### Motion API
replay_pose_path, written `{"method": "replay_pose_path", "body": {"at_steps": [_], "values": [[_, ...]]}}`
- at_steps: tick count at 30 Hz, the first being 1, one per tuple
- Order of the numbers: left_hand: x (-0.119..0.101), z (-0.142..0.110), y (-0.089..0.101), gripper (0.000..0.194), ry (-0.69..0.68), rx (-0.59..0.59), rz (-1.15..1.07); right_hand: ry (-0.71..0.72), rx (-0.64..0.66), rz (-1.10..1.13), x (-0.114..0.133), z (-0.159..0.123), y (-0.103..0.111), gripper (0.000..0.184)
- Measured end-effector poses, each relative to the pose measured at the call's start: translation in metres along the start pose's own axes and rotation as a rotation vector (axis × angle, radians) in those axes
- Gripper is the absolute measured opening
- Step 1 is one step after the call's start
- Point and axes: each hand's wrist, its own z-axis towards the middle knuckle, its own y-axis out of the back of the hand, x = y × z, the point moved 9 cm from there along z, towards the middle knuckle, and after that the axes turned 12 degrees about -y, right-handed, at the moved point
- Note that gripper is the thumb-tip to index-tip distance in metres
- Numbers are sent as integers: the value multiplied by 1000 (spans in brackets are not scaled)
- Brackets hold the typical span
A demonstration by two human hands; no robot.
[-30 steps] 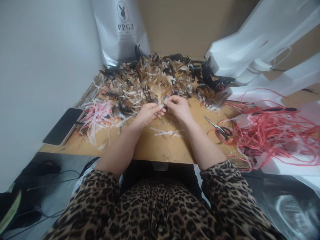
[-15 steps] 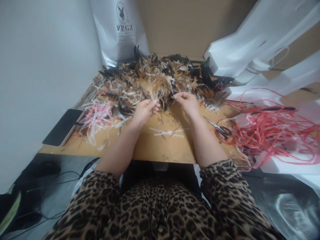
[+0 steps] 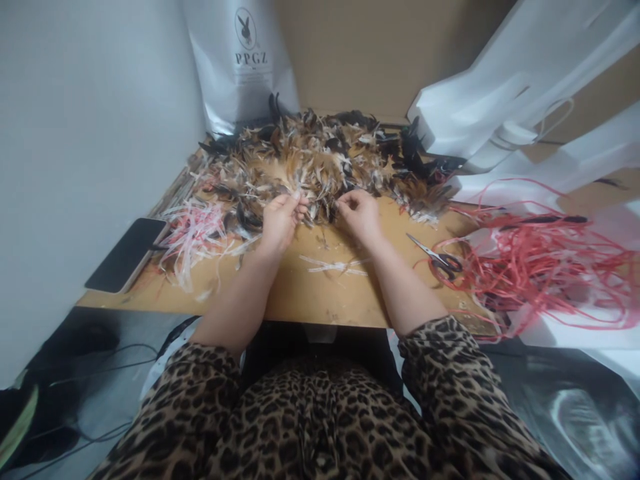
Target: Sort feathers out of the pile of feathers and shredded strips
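Tan tabletop lay beneath as my left hand pinched feathers, seemingly low for control; my right hand curled nearly closed, its hold unclear.

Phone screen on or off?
Off, by the look of it: the phone's screen is dark all over, with no lit icons or text showing.
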Motion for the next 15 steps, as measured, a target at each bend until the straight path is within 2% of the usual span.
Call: {"method": "replay_pose_path", "body": {"at_steps": [5, 9, 15], "values": [[0, -1, 0, 11, 7, -17, 17, -9, -104, 48, 1, 11, 12, 10], [4, -3, -3, 12, 10, 19, 10, -23, -128, 35, 7, 37, 18, 11], [10, -5, -6, 17, 22, 71, 11, -51, -124, -107, 22, 79, 6, 13]]}}
